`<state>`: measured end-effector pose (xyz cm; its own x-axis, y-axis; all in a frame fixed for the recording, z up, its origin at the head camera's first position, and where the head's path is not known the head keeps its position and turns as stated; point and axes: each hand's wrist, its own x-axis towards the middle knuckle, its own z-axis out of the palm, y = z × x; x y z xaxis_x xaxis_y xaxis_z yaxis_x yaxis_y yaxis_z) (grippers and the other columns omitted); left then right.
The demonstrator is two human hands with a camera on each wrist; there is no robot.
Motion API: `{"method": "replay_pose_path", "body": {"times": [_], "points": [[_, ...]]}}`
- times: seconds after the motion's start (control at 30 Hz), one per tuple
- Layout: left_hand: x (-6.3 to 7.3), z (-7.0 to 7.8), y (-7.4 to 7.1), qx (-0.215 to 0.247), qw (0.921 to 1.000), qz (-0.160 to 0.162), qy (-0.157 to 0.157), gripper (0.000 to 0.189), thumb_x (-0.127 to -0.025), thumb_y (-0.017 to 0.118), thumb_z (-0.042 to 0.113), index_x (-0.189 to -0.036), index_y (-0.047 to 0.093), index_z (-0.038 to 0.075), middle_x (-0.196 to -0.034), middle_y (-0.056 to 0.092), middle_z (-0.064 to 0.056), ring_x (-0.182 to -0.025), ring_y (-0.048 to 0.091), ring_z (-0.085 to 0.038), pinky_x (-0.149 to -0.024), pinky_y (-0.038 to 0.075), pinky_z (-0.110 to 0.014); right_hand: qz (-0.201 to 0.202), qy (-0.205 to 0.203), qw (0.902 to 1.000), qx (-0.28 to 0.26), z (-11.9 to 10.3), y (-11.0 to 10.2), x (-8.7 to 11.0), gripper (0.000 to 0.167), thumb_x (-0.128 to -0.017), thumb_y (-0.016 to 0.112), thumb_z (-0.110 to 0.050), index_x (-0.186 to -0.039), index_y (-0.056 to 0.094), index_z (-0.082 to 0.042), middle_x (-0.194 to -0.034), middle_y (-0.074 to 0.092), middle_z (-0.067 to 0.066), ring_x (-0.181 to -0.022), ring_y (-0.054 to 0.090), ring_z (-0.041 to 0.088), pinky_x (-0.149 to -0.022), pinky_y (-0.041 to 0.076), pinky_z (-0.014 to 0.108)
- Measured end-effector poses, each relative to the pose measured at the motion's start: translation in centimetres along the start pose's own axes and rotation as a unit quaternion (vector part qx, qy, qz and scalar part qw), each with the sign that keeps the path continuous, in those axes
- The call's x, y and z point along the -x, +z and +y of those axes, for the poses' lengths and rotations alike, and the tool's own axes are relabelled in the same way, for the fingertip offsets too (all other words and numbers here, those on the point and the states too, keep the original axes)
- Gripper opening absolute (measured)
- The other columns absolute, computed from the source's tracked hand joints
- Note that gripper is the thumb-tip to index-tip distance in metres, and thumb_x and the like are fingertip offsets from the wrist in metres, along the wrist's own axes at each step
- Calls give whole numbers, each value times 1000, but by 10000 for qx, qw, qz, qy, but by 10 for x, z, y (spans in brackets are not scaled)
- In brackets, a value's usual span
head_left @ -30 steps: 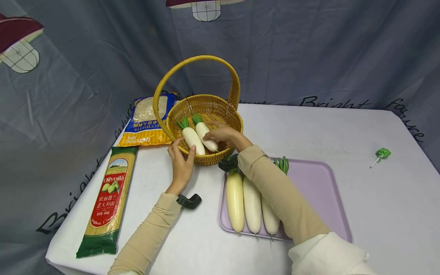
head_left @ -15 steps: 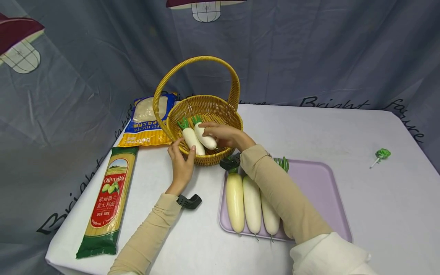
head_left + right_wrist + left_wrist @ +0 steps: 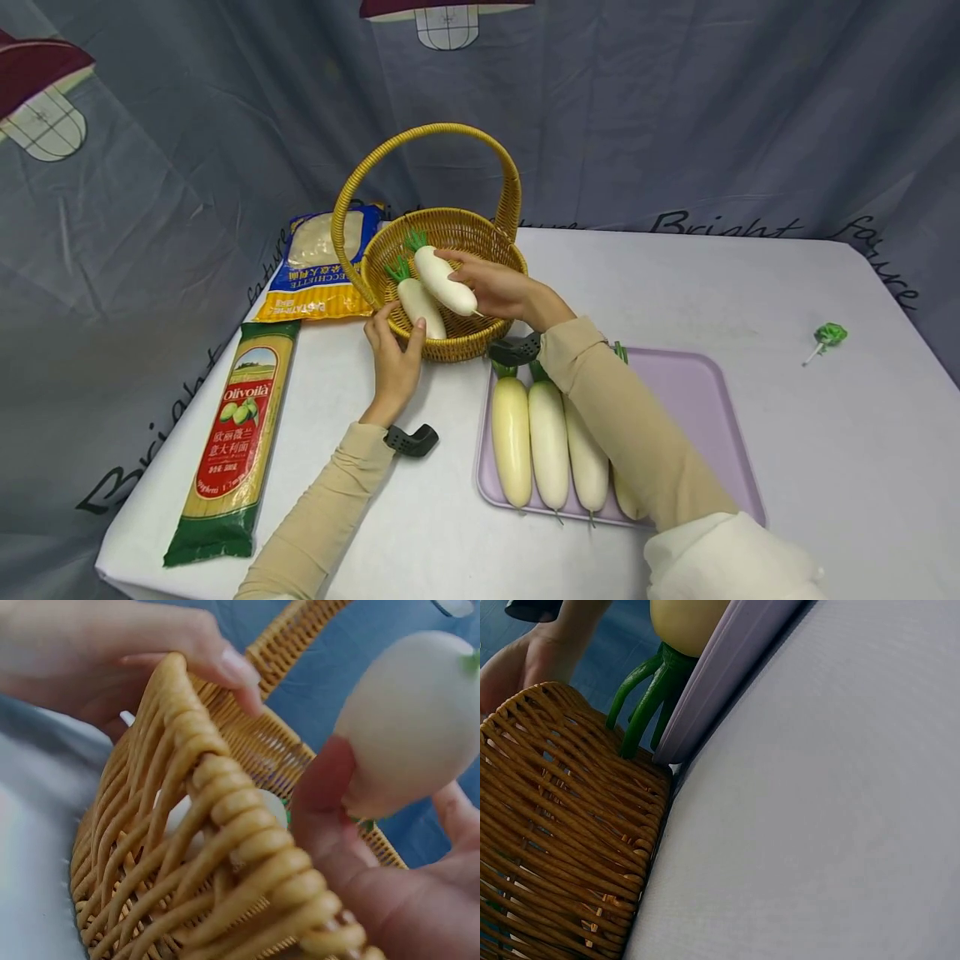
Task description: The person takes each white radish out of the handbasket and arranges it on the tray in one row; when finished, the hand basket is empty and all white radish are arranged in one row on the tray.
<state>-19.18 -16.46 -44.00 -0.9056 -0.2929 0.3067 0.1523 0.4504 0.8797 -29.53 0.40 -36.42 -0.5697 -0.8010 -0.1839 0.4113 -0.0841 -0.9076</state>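
A white radish with a green top is in my right hand, raised over the wicker basket. Thumb and fingers pinch it from the sides, as the right wrist view shows close up. Below it, a second white radish lies inside the basket, leaning toward the near left rim. My left hand grips that rim, with the thumb over the edge. From the left wrist, the woven basket wall fills the left side, and the left hand itself is out of that view.
Several long white radishes lie on a purple tray, partly under my right forearm. A spaghetti pack and a pasta bag are at the left. A green lollipop lies at the far right.
My right hand has lifted the radish from beside the other one, up and slightly away from the basket floor. The left hand has stayed on the rim.
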Motion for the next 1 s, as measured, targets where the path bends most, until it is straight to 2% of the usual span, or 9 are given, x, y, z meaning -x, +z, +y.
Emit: {"method": "replay_pose_path", "body": {"times": [0.13, 0.27, 0.5, 0.67, 0.77, 0.87, 1.0], "points": [[0, 0, 0, 32, 10000, 22, -6, 53, -90, 51, 34, -132, 30, 10, -129, 25, -21, -121, 32, -36, -102, 28, -47, -215, -292, 9985, -401, -3, -2, 15, 53, -95, 32, -6, -142, 21, -27, -129, 33, 5, -94, 48, 15, -72, 44, 26], [0, 0, 1, 49, 10000, 8, -12, 52, -90, 51, 34, -132, 30, 11, -130, 25, -23, -123, 32, -37, -104, 27, -48, -414, -515, 9965, -515, -6, -10, 39, 54, -95, 29, -5, -142, 18, -28, -127, 33, 3, -92, 49, 14, -72, 45, 26], [1, 0, 0, 32, 10000, -5, -36, 51, -90, 50, 34, -132, 30, 12, -130, 24, -22, -122, 33, -37, -103, 28, -49, -546, -760, 9941, -551, -9, -34, 100, 51, -96, 27, -2, -140, 19, -27, -117, 42, 5, -88, 56, 15, -72, 48, 28], [3, 0, 0, 21, 9999, -73, -137, 52, -90, 49, 36, -132, 29, 13, -131, 23, -19, -122, 33, -37, -102, 29, -50, -544, -922, 9939, -272, -1, -48, 146, 50, -96, 26, 1, -138, 19, -26, -107, 54, 5, -89, 60, 16, -76, 49, 30], [3, 0, -1, 39, 9998, -93, -146, 53, -90, 49, 35, -132, 28, 12, -132, 22, -19, -122, 33, -38, -102, 29, -51, -293, -936, 9952, 60, 6, -53, 172, 49, -96, 28, 1, -137, 20, -25, -106, 56, 3, -88, 58, 13, -76, 49, 28], [2, 0, -1, 44, 9999, -79, -120, 54, -90, 49, 36, -133, 28, 11, -132, 22, -18, -122, 33, -38, -102, 29, -51, 222, -815, 9943, 644, 13, -55, 197, 50, -95, 32, 0, -138, 21, -24, -109, 54, 3, -91, 57, 11, -78, 48, 28], [1, 0, 1, 42, 9999, -58, -91, 53, -90, 49, 36, -132, 28, 11, -131, 23, -18, -121, 33, -37, -102, 29, -50, 951, -613, 9829, 1452, 23, -55, 229, 53, -94, 39, -1, -139, 22, -23, -112, 50, 3, -94, 57, 10, -77, 50, 31]]}}
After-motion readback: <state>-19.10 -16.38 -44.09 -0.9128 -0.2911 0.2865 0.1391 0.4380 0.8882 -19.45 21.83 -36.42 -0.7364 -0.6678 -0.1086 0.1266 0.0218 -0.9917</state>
